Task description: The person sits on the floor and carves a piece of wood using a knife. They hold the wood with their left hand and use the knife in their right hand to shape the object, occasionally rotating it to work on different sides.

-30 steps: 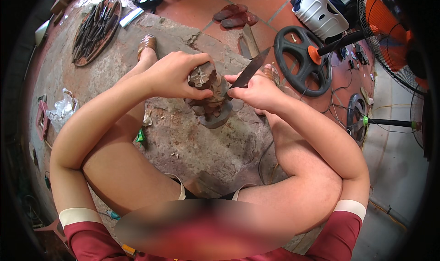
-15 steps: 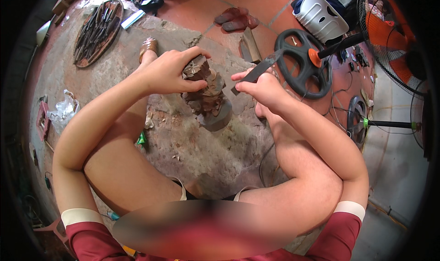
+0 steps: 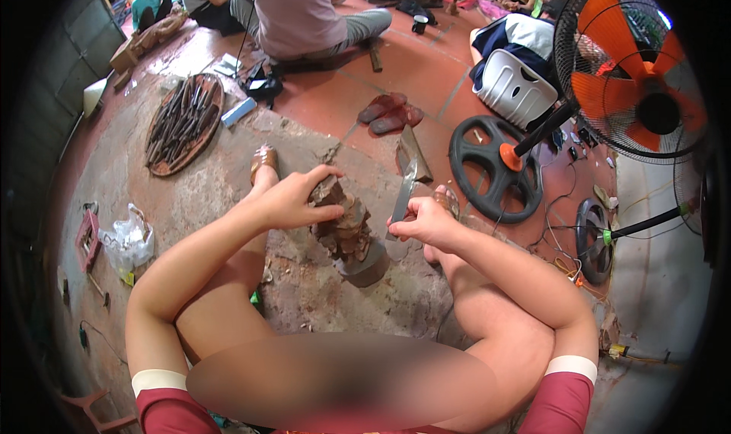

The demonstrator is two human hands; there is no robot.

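Note:
A dark brown carved wooden figurine (image 3: pixel 344 224) stands on its rounded dark base between my bent legs. My left hand (image 3: pixel 293 199) is closed round its upper end, thumb on the near side and fingers over the top. Just right of the figurine, apart from it, my right hand (image 3: pixel 426 222) pinches a long flat grey strip (image 3: pixel 403 198). The strip points away from me; whether it is a file or a folded abrasive strip I cannot make out.
At the far left, a round tray (image 3: pixel 217 133) bears many slim dark tools. A clear plastic bag (image 3: pixel 128 236) lies at left. Red slippers (image 3: pixel 392 114), a wooden wedge (image 3: pixel 411 152) and an orange-bladed fan (image 3: pixel 640 68) stand ahead and right. Several people sit farther back.
My view has tilted up, bringing the seated people into sight. The strip in my right hand has swung from slanting right to nearly straight ahead. My left hand keeps its hold on the figurine.

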